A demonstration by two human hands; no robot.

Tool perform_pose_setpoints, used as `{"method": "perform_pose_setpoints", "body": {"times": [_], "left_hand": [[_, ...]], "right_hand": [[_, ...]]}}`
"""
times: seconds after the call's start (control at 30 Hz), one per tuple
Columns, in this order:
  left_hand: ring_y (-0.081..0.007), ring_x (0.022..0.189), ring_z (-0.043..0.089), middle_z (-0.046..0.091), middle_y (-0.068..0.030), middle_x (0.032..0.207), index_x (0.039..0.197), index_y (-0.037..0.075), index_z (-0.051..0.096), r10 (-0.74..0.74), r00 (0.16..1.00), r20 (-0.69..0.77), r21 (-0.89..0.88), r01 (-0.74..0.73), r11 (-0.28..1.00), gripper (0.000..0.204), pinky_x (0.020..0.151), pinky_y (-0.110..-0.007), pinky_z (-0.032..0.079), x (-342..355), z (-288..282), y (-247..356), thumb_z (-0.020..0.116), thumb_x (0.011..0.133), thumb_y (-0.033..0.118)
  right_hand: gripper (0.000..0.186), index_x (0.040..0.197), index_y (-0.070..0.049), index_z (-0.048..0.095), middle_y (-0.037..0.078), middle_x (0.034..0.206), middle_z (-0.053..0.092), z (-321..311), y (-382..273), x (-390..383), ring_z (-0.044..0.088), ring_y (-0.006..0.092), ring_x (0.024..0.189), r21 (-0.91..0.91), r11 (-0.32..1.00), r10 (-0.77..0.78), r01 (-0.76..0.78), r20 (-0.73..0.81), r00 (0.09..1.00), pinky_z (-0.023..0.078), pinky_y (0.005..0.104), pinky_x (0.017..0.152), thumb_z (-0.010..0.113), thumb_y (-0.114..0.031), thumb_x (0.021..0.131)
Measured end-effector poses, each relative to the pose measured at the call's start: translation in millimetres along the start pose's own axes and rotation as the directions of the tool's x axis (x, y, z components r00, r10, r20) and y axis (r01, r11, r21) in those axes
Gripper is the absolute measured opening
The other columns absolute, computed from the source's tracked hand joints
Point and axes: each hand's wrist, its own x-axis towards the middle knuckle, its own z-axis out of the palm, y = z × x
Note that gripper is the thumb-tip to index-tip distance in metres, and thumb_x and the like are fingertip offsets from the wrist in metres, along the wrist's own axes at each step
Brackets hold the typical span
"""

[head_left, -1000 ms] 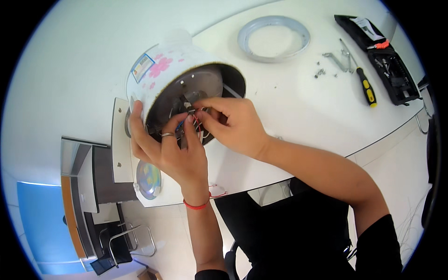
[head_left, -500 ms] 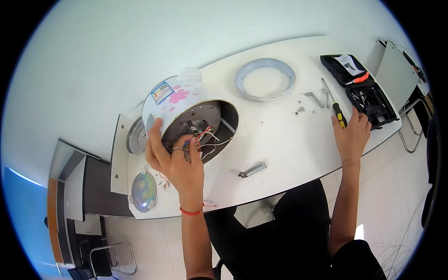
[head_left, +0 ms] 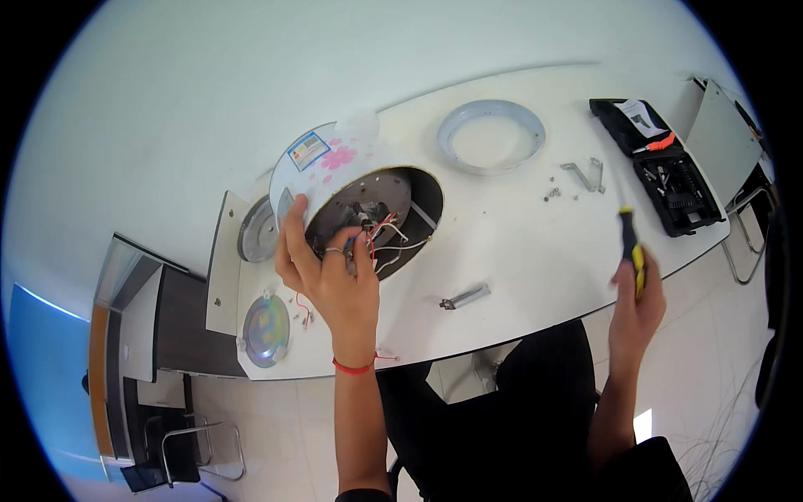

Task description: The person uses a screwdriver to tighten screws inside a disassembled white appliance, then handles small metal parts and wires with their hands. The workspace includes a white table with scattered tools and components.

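At the left end of the white bench (head_left: 535, 243), a shiny disc (head_left: 266, 330) near the edge, a grey round plate (head_left: 258, 230) farther back, and a loose red wire (head_left: 304, 309) just right of the disc. Next, the left hand (head_left: 333, 280), with one finger against the outer wall of a white flowered shell (head_left: 330, 182), thumb and a fingertip pinched together on a bundle of wires (head_left: 386, 221) at the mouth; fine detail of the pinch too small to tell. Lies on its side there, body reaching away toward the upper left, dark mouth turned to the near right. Farther right, a slim metal bar (head_left: 465, 297) slanting near the front edge, and behind it a pale ring (head_left: 492, 167) lying flat. Then small screws (head_left: 552, 193) beside bent metal brackets (head_left: 577, 176), apart from both hands. Toward the right end, over the front edge, the right hand (head_left: 637, 314), wrapped around the black-and-yellow handle of a screwdriver (head_left: 631, 247). Runs lengthwise away from the person, leaning slightly left, with a blurred shaft aimed at the far side rather than at the mouth. Leftward from this hand to the wires, a wide stretch of bench; much nearer to them, the left hand. Last, an open black tool case (head_left: 682, 201), just beyond the screwdriver.
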Motion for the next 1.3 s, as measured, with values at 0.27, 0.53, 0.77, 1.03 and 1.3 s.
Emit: {"method": "perform_pose_setpoints", "body": {"times": [0.27, 0.53, 0.77, 1.03, 1.3], "left_hand": [[-0.0371, 0.141, 0.038, 0.049, -0.0127, 0.157, 0.085, -0.001, 0.078, -0.001, 1.000, 0.004, 0.010, 0.001, 1.000, 0.009, 0.112, -0.045, 0.033, -1, 4, 0, 0.081, 0.078, 0.004], [-0.0376, 0.141, 0.038, 0.049, -0.0118, 0.157, 0.085, 0.001, 0.078, 0.014, 1.000, -0.010, -0.007, -0.014, 1.000, 0.011, 0.111, -0.046, 0.034, -1, 4, -4, 0.082, 0.076, 0.001], [-0.0366, 0.140, 0.039, 0.048, -0.0084, 0.158, 0.085, 0.006, 0.079, 0.017, 1.000, -0.005, 0.039, -0.016, 0.999, 0.010, 0.111, -0.044, 0.037, -2, 4, -5, 0.081, 0.076, 0.004], [-0.0361, 0.140, 0.039, 0.049, -0.0076, 0.159, 0.084, 0.008, 0.080, 0.030, 0.999, -0.010, 0.053, -0.030, 0.998, 0.008, 0.112, -0.044, 0.037, -2, 6, -8, 0.081, 0.077, 0.006], [-0.0378, 0.140, 0.038, 0.048, -0.0113, 0.157, 0.088, 0.002, 0.078, 0.028, 1.000, 0.007, 0.033, -0.028, 0.999, 0.012, 0.111, -0.045, 0.035, -1, 4, -3, 0.083, 0.076, 0.004]], "right_hand": [[0.035, 0.118, 0.007, 0.068, 0.013, 0.082, 0.068, 23, -66, -88, 0.061, 0.0148, 0.061, 0.347, 0.935, -0.148, -0.073, 0.568, 0.809, 0.049, 0.0244, 0.061, 0.074, -0.008, 0.088], [0.035, 0.118, 0.008, 0.067, 0.010, 0.074, 0.066, 49, -74, -93, 0.063, 0.0165, 0.057, 0.358, 0.934, -0.213, 0.015, 0.522, 0.826, 0.049, 0.0252, 0.057, 0.076, -0.007, 0.087], [0.036, 0.117, 0.008, 0.067, 0.010, 0.074, 0.066, 50, -75, -98, 0.063, 0.0165, 0.057, 0.336, 0.941, -0.175, -0.021, 0.540, 0.824, 0.049, 0.0253, 0.056, 0.076, -0.008, 0.087], [0.045, 0.123, 0.008, 0.067, 0.012, 0.074, 0.065, 54, -76, -104, 0.062, 0.0203, 0.056, 0.304, 0.946, -0.255, 0.111, 0.490, 0.834, 0.050, 0.0283, 0.055, 0.079, -0.008, 0.083], [0.048, 0.123, 0.010, 0.065, 0.014, 0.077, 0.066, 59, -83, -111, 0.063, 0.0244, 0.058, 0.345, 0.928, -0.300, 0.142, 0.464, 0.834, 0.050, 0.0305, 0.054, 0.080, -0.010, 0.082]]}}
